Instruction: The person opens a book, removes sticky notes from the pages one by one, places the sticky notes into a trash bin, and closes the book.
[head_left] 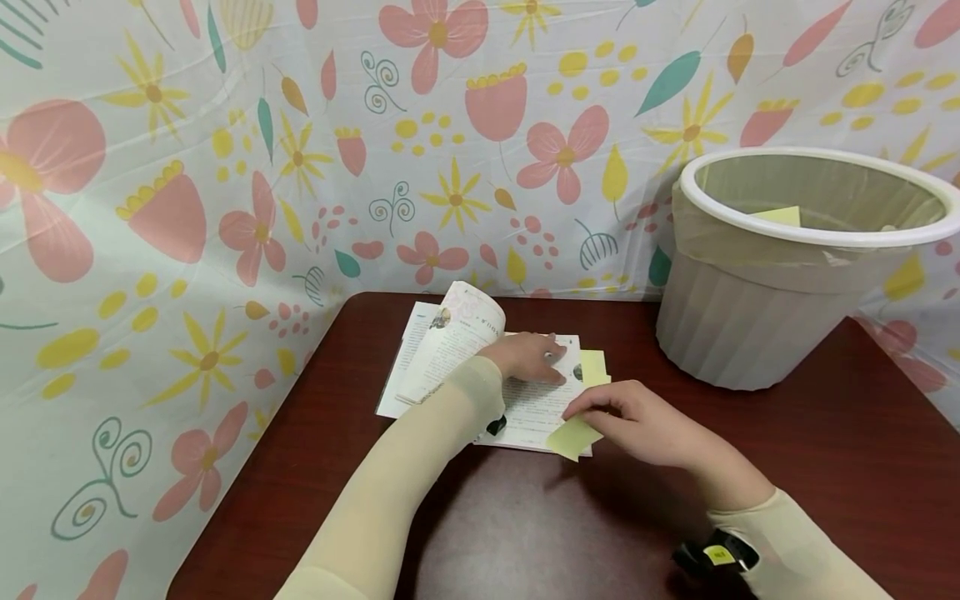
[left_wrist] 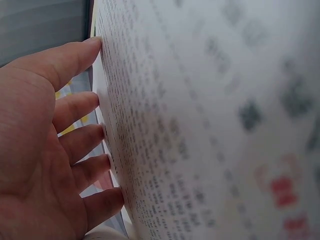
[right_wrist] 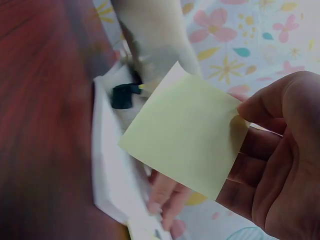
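Observation:
An open book [head_left: 528, 423] with printed pages lies on the table, its left-hand leaves curling up. My left hand [head_left: 528, 357] rests on the right-hand page, and the left wrist view shows its spread fingertips touching the print. Between the thumb and fingers of my right hand [head_left: 652, 425] a pale yellow sticky note [right_wrist: 187, 135] is pinched by one edge. In the head view that note appears over the book's lower right corner; the right wrist view shows it in front of the book. Another yellow sticky note [head_left: 593, 364] juts out past the page's right edge.
A grey ribbed waste bin [head_left: 742, 325] with a white rim and a liner stands at the right rear of the dark red table [head_left: 795, 425]. A piece of yellow paper [head_left: 782, 217] shows inside it. Flower-patterned cloth [head_left: 480, 192] hangs behind and at the left.

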